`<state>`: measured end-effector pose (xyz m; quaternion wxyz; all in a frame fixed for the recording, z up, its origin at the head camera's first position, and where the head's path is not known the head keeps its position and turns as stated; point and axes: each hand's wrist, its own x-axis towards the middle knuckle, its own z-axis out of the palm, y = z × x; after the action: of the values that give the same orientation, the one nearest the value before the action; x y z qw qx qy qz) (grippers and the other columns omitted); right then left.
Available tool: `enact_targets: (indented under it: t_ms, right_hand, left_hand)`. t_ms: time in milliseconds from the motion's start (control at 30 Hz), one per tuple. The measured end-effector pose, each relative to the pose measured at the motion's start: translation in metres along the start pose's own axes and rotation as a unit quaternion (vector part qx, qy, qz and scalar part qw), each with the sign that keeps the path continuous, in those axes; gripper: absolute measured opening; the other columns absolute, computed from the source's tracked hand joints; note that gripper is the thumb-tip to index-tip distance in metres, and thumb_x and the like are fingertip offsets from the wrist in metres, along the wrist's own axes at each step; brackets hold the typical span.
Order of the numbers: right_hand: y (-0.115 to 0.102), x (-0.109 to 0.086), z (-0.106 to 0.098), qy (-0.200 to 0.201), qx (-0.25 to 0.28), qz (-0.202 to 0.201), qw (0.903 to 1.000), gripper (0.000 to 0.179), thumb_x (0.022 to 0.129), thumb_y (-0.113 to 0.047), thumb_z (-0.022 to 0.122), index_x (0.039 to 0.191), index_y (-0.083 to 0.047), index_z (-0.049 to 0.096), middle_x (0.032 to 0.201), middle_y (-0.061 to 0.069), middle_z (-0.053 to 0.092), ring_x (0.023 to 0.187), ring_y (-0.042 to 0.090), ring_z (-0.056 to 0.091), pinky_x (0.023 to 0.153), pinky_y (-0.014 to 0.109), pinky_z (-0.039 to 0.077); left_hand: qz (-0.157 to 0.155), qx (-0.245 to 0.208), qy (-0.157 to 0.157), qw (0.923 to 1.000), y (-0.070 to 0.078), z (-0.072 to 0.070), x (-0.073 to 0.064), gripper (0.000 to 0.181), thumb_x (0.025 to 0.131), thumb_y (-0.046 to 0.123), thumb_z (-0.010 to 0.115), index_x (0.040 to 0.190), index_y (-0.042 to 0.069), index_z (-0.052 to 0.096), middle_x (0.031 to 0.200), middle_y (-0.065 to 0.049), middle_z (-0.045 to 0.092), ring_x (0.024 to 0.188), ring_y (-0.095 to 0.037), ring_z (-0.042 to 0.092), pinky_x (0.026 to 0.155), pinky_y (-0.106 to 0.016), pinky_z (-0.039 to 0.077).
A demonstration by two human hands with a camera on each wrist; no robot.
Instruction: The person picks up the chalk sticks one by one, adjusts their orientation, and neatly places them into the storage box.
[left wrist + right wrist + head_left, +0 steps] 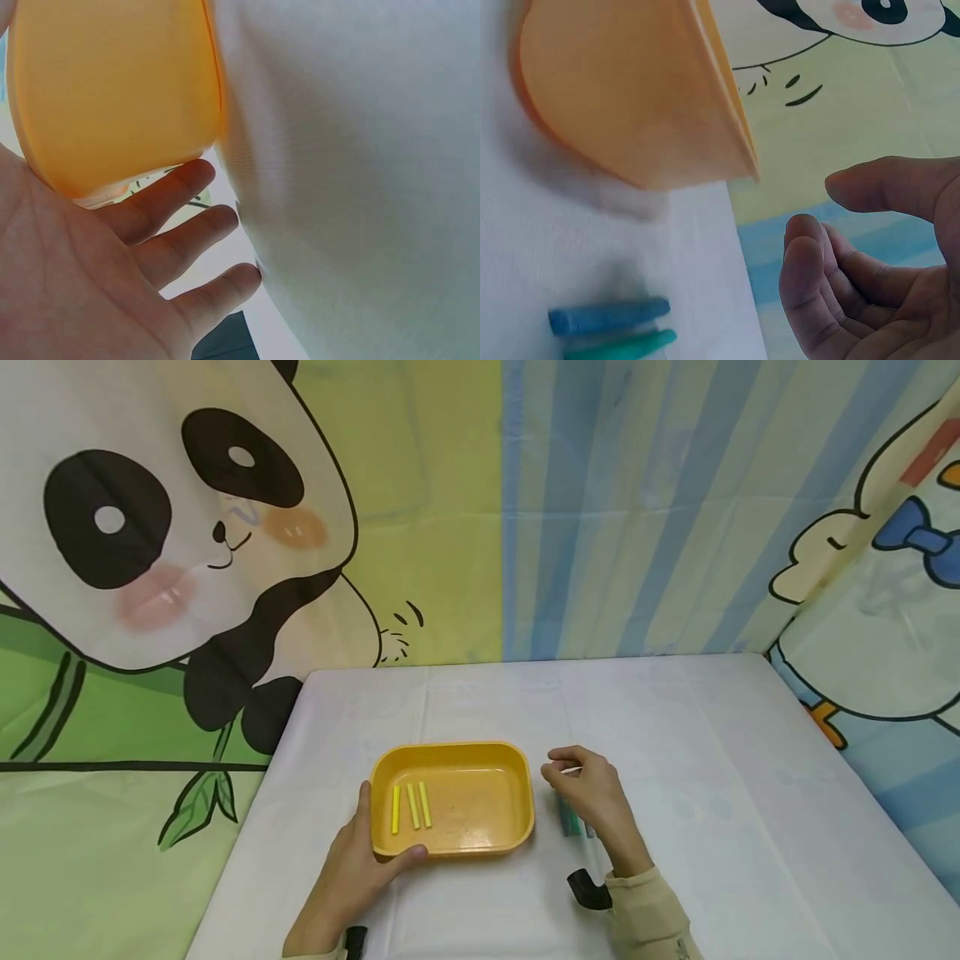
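My left hand (352,868) grips the near left corner of a yellow-orange plastic tray (480,847), its thumb along the near rim and fingers against the left side. In the left wrist view three fingertips (225,217) are spread beside the tray wall (112,90). Inside the tray, at its left, lie three short yellow sticks (396,810). My right hand (596,793) hovers to the right of the tray, holding nothing, its fingers loosely bent and the thumb apart from them. Below it on the table lie a blue crayon (611,316) and a green crayon (622,347), partly hidden in the head view.
A white cloth covers the table (720,793). Behind it hangs a printed backdrop with a panda (225,527) and blue stripes. A black curved piece (590,891) shows by the right sleeve (648,910), and another black piece (356,941) by the left wrist.
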<state>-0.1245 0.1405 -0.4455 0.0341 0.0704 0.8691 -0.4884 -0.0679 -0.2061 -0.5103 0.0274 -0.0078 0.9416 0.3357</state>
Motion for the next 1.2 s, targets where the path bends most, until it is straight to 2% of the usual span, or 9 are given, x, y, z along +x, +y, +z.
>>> enact_targets:
  t_ms: [367,667,1067,1200]
  right_hand:
    - [0.027,0.000,-0.023,0.025,-0.029,0.022,0.9990,0.038,0.094,-0.032,0.067,0.125,-0.011,0.070,0.110,0.004,0.068,0.097,0.022,0.067,0.077,0.037,0.056]
    - [0.046,-0.005,-0.038,0.030,-0.043,0.040,0.9978,0.037,0.096,-0.030,0.066,0.127,-0.009,0.069,0.113,0.004,0.068,0.103,0.024,0.067,0.075,0.035,0.053]
    - [0.074,-0.010,-0.049,0.051,-0.073,0.057,0.9944,0.037,0.095,-0.027,0.065,0.125,-0.005,0.069,0.109,0.007,0.069,0.100,0.026,0.065,0.073,0.034,0.050]
    - [0.082,-0.010,-0.048,0.054,-0.086,0.054,0.9933,0.037,0.095,-0.026,0.066,0.123,-0.003,0.069,0.106,0.009,0.069,0.099,0.028,0.065,0.078,0.041,0.052]
  left_hand:
    - [0.016,-0.008,0.010,0.9998,-0.002,0.001,0.001,0.133,0.076,0.068,0.078,0.162,0.022,-0.012,0.163,-0.021,0.026,0.142,-0.040,0.038,0.112,-0.062,0.033]
    - [0.010,-0.005,0.005,0.9999,-0.002,0.001,0.001,0.133,0.076,0.069,0.077,0.162,0.022,-0.013,0.164,-0.021,0.025,0.143,-0.040,0.037,0.113,-0.062,0.033]
    - [0.021,-0.013,0.012,0.9996,-0.002,0.001,0.001,0.133,0.077,0.065,0.079,0.162,0.022,-0.013,0.163,-0.021,0.027,0.142,-0.038,0.039,0.112,-0.061,0.034]
    - [0.012,-0.011,0.007,0.9999,-0.002,0.001,0.000,0.133,0.076,0.067,0.078,0.162,0.022,-0.013,0.163,-0.021,0.025,0.143,-0.039,0.038,0.113,-0.061,0.033]
